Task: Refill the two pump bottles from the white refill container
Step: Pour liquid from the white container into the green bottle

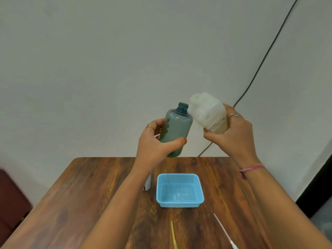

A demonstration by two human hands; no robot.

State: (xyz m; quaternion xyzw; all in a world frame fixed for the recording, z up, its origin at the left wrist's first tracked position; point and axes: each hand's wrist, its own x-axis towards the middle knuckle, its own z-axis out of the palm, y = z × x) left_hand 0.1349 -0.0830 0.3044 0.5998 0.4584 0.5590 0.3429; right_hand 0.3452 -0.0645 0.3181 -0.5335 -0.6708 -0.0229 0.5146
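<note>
My left hand [154, 142] grips a grey-green translucent bottle [177, 128] above the table, nearly upright, its neck open with no pump on it. My right hand [233, 133] grips the white refill container [208, 112], tilted left with its mouth right beside the bottle's open neck. Behind my left forearm stands a white bottle [147, 184], mostly hidden. Two pump dip tubes lie near the table's front edge: a yellowish one [173, 234] and a white one [223, 230].
A small blue perforated basket [179, 203] sits on the wooden table [89, 186] below my hands. A black cable [265, 54] runs down the wall at the right. A dark red seat [12, 198] stands at the left.
</note>
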